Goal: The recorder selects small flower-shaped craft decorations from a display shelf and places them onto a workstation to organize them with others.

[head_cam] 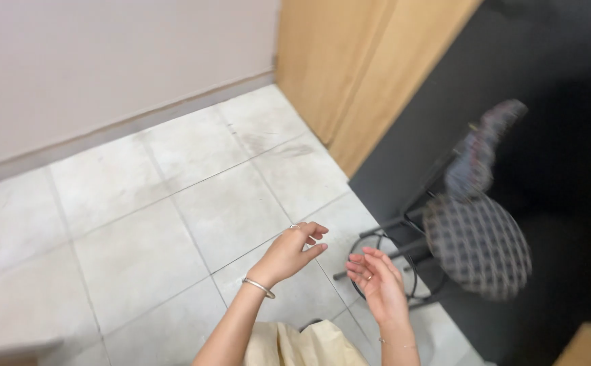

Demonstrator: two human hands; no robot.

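Both hands empty, fingers loosely spread: left hand (294,252), right hand (379,281). Stool (477,244) just right, nearer right hand.

Pale tiled floor (139,224) with grey grout fills the centre. Beige wall (105,54) at 11 o'clock, with a skirting strip below. Wooden panel (349,68) at 1 o'clock. Dark wall (553,61) at 2 o'clock. Checked stool (477,245) at 4 o'clock.
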